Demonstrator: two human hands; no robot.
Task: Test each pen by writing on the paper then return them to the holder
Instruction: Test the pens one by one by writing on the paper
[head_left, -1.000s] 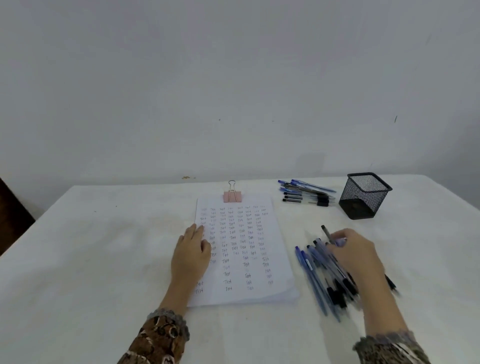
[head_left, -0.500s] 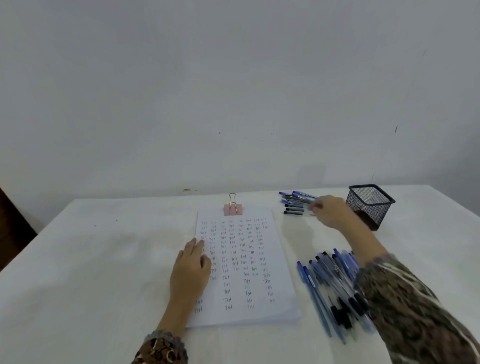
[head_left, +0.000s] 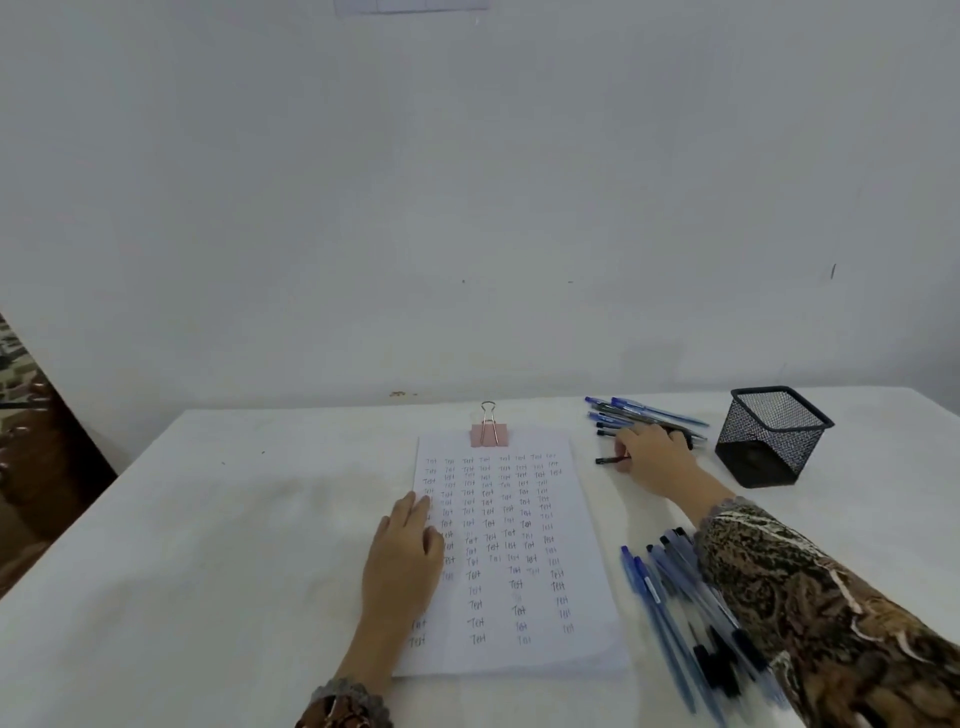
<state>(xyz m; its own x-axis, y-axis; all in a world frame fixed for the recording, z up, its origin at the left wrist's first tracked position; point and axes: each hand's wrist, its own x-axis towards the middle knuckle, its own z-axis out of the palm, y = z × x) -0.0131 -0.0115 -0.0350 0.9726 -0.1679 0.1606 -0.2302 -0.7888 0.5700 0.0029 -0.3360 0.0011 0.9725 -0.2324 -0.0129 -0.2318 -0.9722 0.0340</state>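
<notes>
Drawing back from the one-o'clock pen pile (head_left: 649, 411), the right hand (head_left: 655, 460) is pinching a black pen (head_left: 609, 460); I am seeing the left hand (head_left: 402, 561) lying flat on the paper (head_left: 587, 613).

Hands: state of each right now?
Left hand: open, flat on the paper.
Right hand: on a black pen; grip cannot be told.

Paper (head_left: 519, 551) lies mid-frame on the table (head_left: 234, 519), clip (head_left: 488, 434) at its upper edge. Near pens (head_left: 670, 618) lie lower right of it, far pens (head_left: 649, 413) upper right, holder (head_left: 769, 441) right of those.
</notes>
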